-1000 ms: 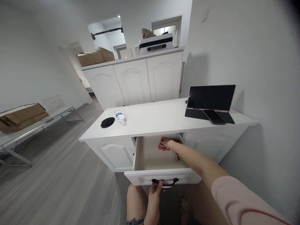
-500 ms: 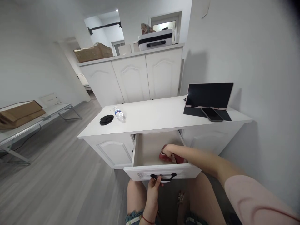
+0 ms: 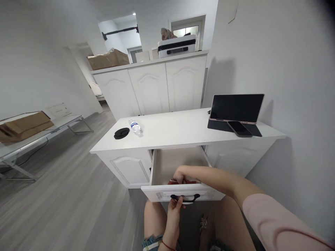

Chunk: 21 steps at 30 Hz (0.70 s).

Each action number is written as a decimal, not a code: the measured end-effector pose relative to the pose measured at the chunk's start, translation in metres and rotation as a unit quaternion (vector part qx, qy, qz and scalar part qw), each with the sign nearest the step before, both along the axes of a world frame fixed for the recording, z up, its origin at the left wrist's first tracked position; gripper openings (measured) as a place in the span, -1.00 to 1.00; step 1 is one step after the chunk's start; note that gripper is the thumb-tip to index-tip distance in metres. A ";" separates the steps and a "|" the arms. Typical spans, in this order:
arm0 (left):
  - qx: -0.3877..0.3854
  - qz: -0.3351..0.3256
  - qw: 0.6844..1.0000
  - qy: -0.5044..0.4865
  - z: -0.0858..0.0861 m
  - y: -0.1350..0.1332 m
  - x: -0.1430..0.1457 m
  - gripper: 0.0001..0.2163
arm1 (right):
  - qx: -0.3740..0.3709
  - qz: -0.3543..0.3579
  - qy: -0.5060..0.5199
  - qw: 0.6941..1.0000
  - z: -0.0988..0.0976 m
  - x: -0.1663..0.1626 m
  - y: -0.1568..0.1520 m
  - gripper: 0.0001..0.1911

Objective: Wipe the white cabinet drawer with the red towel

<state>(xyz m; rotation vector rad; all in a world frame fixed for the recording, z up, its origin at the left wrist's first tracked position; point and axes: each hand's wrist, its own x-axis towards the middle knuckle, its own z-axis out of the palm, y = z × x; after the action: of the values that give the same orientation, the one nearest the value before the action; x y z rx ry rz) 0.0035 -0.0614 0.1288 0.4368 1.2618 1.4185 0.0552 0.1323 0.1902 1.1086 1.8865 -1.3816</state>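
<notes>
Red cloth item [image 3: 186, 181]: in the open white drawer [image 3: 167, 164], under the right fingers [image 3: 178, 176].
Black curved drawer handle [image 3: 185, 198]: at the left fingers [image 3: 178, 203].
Clear plastic water bottle [image 3: 135, 126]: on the white tabletop [image 3: 178, 130], behind-left of both.

Drawer [image 3: 167, 164] is pulled out and most of its floor is bare, so there's room to reach in from above on the left and far side. The near right corner is taken up by the right hand [image 3: 180, 174] and a red thing [image 3: 188, 181]. The left hand [image 3: 176, 206] blocks the black handle [image 3: 185, 198]. On the desktop [image 3: 178, 130], the wide middle is free: bottle [image 3: 135, 126] and black disc [image 3: 121, 133] sit far left, tablet [image 3: 236, 108] and phone [image 3: 239, 128] far right against the wall.
</notes>
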 end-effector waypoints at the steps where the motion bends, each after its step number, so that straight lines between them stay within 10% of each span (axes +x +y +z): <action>1: -0.002 0.002 1.000 -0.003 0.000 0.001 0.000 -0.42 | -0.015 0.016 -0.015 1.000 0.000 -0.007 0.000 -0.77; 11: 0.018 -0.009 1.000 0.001 0.002 0.007 -0.003 -0.45 | -0.080 0.034 0.111 0.990 0.019 -0.020 0.010 -0.75; 21: 0.007 -0.013 1.000 0.017 0.005 0.037 -0.006 -0.42 | 0.019 -0.025 0.330 0.943 0.128 0.014 0.020 -0.52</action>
<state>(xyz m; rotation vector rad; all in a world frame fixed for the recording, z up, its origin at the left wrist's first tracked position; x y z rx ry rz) -0.0026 -0.0243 0.1336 0.4869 1.2712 1.4040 0.0688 0.1526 0.3187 0.7560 2.3511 -1.9231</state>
